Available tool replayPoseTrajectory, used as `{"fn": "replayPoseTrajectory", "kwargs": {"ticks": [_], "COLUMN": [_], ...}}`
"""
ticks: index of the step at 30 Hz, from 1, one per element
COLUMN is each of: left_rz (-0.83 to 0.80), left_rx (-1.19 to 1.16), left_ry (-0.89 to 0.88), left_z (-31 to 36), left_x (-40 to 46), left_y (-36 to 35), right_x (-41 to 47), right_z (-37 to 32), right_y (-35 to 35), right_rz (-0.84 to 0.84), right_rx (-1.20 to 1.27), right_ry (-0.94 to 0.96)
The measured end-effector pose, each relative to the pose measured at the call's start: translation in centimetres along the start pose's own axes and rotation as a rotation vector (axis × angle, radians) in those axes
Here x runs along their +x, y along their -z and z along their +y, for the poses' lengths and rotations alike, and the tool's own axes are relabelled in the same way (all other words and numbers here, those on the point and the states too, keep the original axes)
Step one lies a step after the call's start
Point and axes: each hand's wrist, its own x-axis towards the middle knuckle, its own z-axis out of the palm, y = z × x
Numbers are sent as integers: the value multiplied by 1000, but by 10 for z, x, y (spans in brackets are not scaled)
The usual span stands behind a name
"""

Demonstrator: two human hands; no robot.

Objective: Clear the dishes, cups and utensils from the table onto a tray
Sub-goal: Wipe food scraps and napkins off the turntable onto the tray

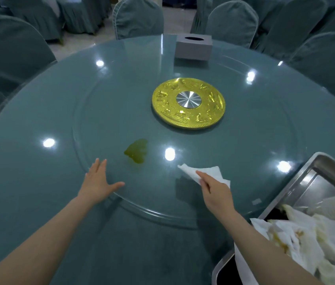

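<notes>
Left hand (98,182) lies flat, fingers spread, on the desk (39,171) at lower centre; right hand (214,192) pinches a white napkin (203,172); the metal tray (298,188) sits lower right, holding crumpled napkins

We see a dim, blue-green room lit from overhead: round white lamp reflections glare off the glass bench (59,112), and soft shadows fall beneath both forearms. The gold disc (188,103) gleams sharply. Wide-angle distortion bends the chairs (8,50) at the edges, and the far background looks soft and slightly smeared.
</notes>
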Motion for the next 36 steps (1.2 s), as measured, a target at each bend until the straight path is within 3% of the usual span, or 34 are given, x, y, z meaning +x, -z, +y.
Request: {"fn": "replayPoseTrajectory", "kwargs": {"ticks": [2, 6, 12, 16, 28, 36], "left_rz": [-13, -61, -29, -28, 6, 5], "left_rx": [24, 148, 200, 314, 287, 284], "left_ry": [-16, -127, -351, -346, -306, -300], "left_z": [-2, 1, -3, 5, 26, 33], "left_x": [11, 26, 10, -6, -25, -31], "left_y": [2, 5, -13, -39, -75, -77], "right_x": [7, 30, 68, 88, 88, 49], "right_z": [-7, -20, -21, -23, -47, -29], "right_y": [-2, 2, -4, -20, -53, -37], "right_rz": [53, 245, 263, 94, -358, -484], "right_rx": [105, 344, 429, 342, 176, 195], "right_ry": [-3, -181, -268, -205, 71, 133]}}
